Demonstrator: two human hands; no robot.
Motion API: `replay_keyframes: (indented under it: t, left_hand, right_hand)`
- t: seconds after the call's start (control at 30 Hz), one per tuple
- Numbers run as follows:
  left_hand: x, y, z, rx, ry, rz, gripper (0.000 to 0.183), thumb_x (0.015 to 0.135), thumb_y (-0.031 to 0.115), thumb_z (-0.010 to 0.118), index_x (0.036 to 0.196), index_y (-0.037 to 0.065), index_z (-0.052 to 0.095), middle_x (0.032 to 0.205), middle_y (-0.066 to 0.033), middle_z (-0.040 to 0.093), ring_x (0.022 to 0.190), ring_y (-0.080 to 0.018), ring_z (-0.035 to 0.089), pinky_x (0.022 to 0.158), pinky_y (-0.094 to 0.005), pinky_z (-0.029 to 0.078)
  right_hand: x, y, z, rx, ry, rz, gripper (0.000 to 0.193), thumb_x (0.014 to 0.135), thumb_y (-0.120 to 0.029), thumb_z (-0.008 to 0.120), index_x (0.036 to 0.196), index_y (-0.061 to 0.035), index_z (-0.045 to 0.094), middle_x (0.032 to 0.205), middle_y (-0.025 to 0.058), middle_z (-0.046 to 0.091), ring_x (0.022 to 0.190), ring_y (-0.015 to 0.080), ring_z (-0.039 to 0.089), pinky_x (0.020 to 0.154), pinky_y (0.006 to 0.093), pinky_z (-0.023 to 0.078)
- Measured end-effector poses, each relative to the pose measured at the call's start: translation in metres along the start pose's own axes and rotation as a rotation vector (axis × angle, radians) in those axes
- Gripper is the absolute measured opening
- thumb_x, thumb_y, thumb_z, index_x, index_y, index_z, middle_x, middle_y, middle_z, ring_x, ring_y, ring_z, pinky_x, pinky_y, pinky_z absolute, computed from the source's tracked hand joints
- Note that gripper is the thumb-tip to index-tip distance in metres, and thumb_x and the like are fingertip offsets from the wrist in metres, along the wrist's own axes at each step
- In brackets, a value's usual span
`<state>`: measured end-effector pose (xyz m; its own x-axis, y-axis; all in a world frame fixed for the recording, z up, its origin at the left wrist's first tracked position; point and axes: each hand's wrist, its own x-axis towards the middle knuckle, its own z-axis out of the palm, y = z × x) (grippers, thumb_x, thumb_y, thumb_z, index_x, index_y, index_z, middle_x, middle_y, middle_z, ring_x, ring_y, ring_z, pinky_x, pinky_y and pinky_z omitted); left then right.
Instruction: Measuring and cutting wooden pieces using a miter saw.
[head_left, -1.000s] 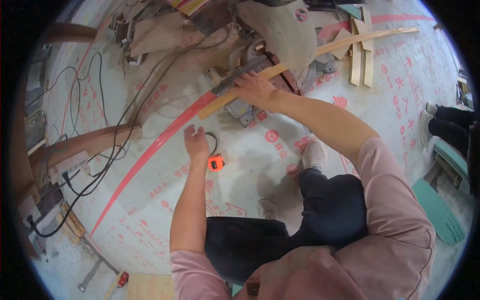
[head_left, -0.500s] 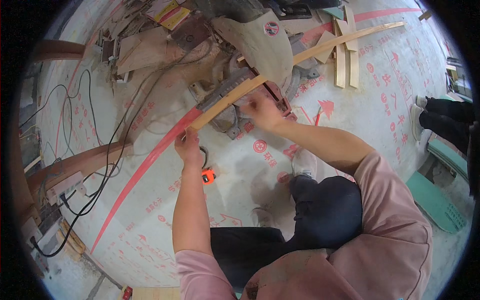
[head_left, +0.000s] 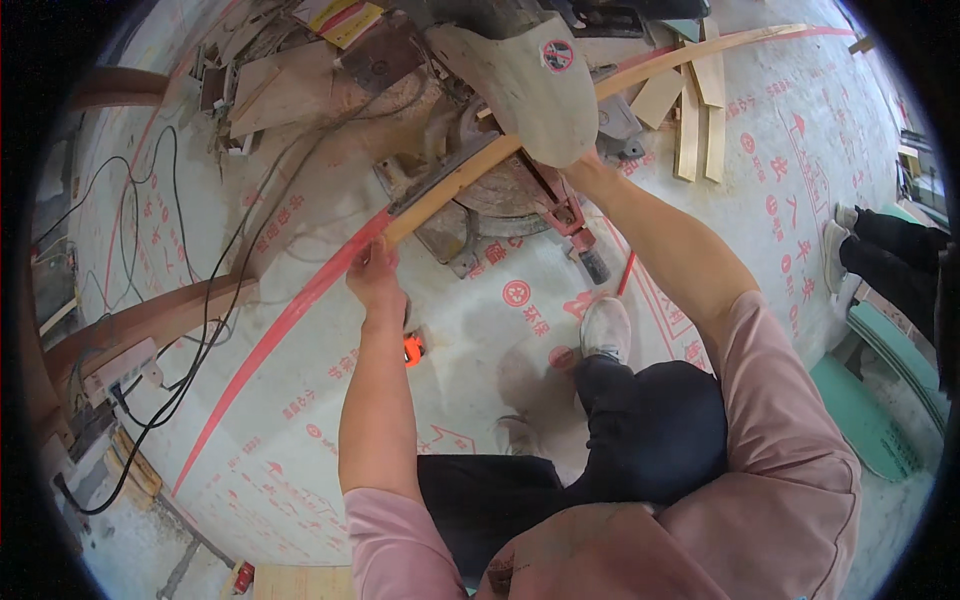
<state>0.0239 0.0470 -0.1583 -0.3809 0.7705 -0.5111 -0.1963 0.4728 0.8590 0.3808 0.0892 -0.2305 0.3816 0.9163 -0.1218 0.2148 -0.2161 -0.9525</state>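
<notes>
A long, narrow wooden strip (head_left: 455,188) lies across the bed of a dusty mitre saw (head_left: 495,195), along its fence. My left hand (head_left: 373,268) is closed on the strip's near left end. The saw's pale blade guard (head_left: 515,85) covers part of the strip, which comes out again beyond it toward the upper right. My right hand (head_left: 588,174) reaches to the guard's lower right edge, its fingers mostly hidden behind it. Just below it, a reddish clamp-like arm with a dark knob (head_left: 594,265) sticks out from the saw.
An orange tape measure (head_left: 413,348) lies beside my left wrist. Wood offcuts (head_left: 688,125) rest right of the saw, and scrap boards (head_left: 290,100) pile up at its left. Black cables (head_left: 215,315) run to a power strip (head_left: 125,375). Another person's legs (head_left: 890,235) show at far right.
My right hand has moved right, from the near side of the strip to the guard's edge, uncovering the saw's front arm and knob. My left hand stays on the strip's end.
</notes>
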Motion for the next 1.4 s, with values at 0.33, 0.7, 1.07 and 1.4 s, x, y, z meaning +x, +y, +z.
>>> replay_keyframes:
  t: [0.33, 0.7, 1.07, 1.4]
  left_hand:
    - [-0.008, 0.014, 0.014, 0.069, 0.093, 0.144, 0.013, 0.094, 0.012, 0.064, 0.091, 0.000, 0.067, 0.079, -0.0016, 0.065, 0.060, -0.0076, 0.052, 0.053, -0.0216, 0.039]
    - [-0.021, 0.005, 0.012, -0.073, -0.050, 0.079, 0.011, 0.091, 0.006, 0.066, 0.097, -0.003, 0.064, 0.076, 0.0007, 0.057, 0.063, -0.0071, 0.048, 0.055, -0.0248, 0.037]
    - [-0.016, 0.011, 0.018, -0.091, 0.024, 0.087, 0.006, 0.090, -0.004, 0.059, 0.088, -0.001, 0.064, 0.077, 0.0000, 0.059, 0.066, -0.0073, 0.050, 0.058, -0.0235, 0.037]
    - [-0.005, 0.005, 0.008, -0.009, -0.035, 0.138, 0.007, 0.092, -0.001, 0.058, 0.088, -0.002, 0.065, 0.077, 0.0002, 0.059, 0.065, -0.0072, 0.050, 0.058, -0.0239, 0.038]
  right_hand:
    - [-0.057, -0.066, 0.007, -0.263, 0.005, -0.340, 0.044, 0.082, -0.018, 0.073, 0.121, -0.0032, 0.060, 0.116, 0.0180, 0.065, 0.108, 0.0346, 0.060, 0.092, 0.0388, 0.048]
    - [-0.045, -0.058, -0.002, -0.297, -0.148, -0.345, 0.040, 0.086, -0.021, 0.071, 0.123, -0.0080, 0.061, 0.121, 0.0143, 0.063, 0.114, 0.0338, 0.056, 0.098, 0.0391, 0.046]
    - [-0.034, -0.060, 0.003, -0.621, -0.078, -0.731, 0.030, 0.082, -0.022, 0.074, 0.107, -0.0079, 0.068, 0.106, 0.0109, 0.066, 0.100, 0.0303, 0.062, 0.087, 0.0400, 0.050]
    - [-0.027, -0.052, 0.005, -0.742, -0.104, -0.818, 0.030, 0.083, -0.026, 0.072, 0.107, -0.0085, 0.066, 0.104, 0.0103, 0.065, 0.100, 0.0308, 0.061, 0.088, 0.0418, 0.048]
